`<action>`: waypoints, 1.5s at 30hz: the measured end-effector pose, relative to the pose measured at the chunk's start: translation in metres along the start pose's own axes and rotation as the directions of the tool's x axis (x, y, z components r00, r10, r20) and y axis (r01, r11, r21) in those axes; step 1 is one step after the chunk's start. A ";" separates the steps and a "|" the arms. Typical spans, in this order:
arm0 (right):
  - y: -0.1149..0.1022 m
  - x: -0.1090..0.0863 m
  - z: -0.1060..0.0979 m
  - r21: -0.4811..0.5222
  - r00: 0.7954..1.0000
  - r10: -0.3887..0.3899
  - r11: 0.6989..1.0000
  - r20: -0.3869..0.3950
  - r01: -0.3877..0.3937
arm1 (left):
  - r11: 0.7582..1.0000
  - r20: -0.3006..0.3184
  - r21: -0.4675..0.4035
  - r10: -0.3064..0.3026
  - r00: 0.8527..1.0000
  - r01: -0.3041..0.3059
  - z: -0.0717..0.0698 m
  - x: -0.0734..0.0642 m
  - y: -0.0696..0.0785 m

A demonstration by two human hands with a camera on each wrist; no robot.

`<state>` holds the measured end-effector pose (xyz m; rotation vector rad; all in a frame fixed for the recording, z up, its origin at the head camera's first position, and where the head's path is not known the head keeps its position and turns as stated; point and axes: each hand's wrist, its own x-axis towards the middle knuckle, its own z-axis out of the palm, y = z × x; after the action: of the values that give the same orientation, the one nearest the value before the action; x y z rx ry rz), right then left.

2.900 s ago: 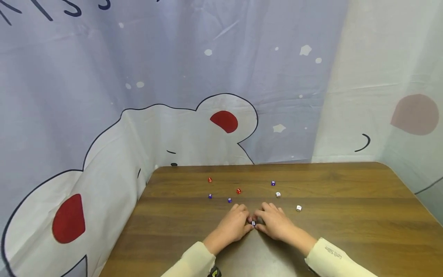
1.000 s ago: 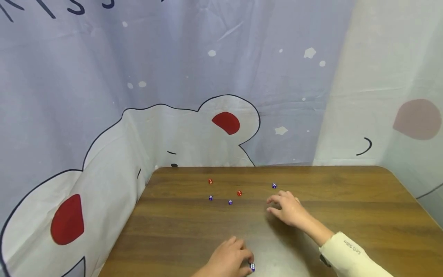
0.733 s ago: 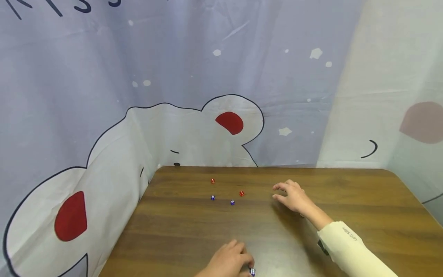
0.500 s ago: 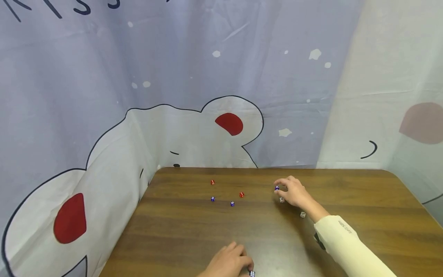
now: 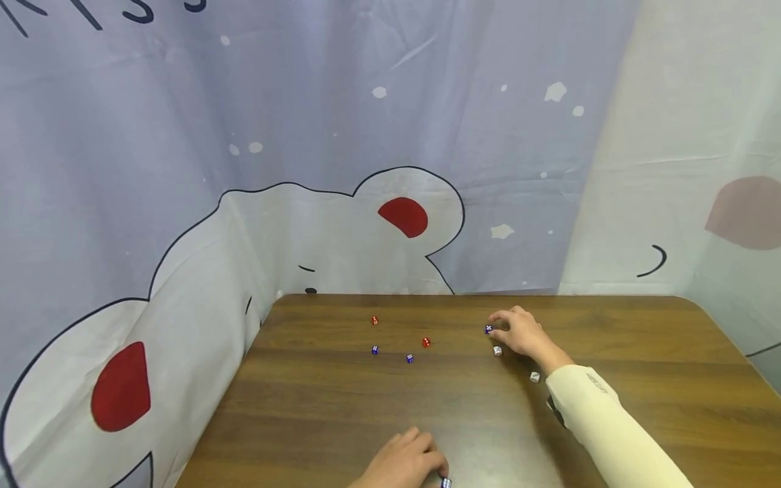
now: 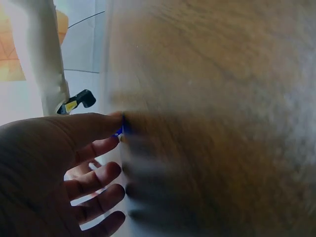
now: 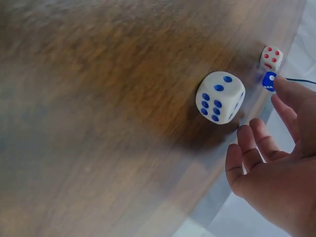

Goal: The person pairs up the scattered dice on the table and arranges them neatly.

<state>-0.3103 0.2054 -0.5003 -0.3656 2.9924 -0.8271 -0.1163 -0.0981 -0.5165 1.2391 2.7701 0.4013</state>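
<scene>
In the head view, my left hand (image 5: 405, 461) rests low near the front of the table. Its thumb and forefinger pinch a blue die (image 5: 447, 482) with white pips, mostly cut off by the frame; in the left wrist view only a sliver of blue shows between the fingertips. Farther back on the right, my right hand (image 5: 521, 333) has thumb and forefinger around another blue die (image 5: 489, 329) on the tabletop. That thumb overlaps the blue die's edge in the right wrist view. Beside it sit a white die with red pips (image 7: 271, 58) and a white die with blue pips (image 7: 220, 98).
Two red dice (image 5: 375, 320) (image 5: 426, 342) and two blue dice (image 5: 375, 350) (image 5: 409, 358) lie scattered left of the right hand. The brown wooden table (image 5: 317, 407) ends at a printed curtain (image 5: 506, 169) behind it.
Both hands were together at a blue die mid-table. Since then, the left hand has drawn that die toward the front edge, while the right hand has reached back to another blue die.
</scene>
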 end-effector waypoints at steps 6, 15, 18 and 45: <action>0.002 0.005 0.001 -0.030 1.000 0.014 0.999 -0.001 -0.014 | 1.000 -0.030 0.014 0.016 0.999 -0.016 0.000 -0.001 0.001; 0.002 0.007 0.002 -0.069 1.000 0.021 0.997 -0.013 -0.022 | 0.999 -0.065 0.028 0.031 0.997 -0.029 0.002 -0.001 0.003; 0.001 0.009 0.004 -0.079 1.000 0.014 0.997 -0.010 -0.015 | 0.999 -0.056 0.020 0.026 0.998 -0.025 0.002 -0.001 0.003; -0.047 -0.001 0.021 -0.131 0.971 -0.196 0.968 0.135 0.214 | 1.000 -0.055 0.015 0.028 0.998 -0.027 0.003 0.001 -0.001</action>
<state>-0.2972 0.1560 -0.4951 -0.7141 2.9425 -0.5737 -0.1168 -0.0976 -0.5199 1.2898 2.8098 0.4248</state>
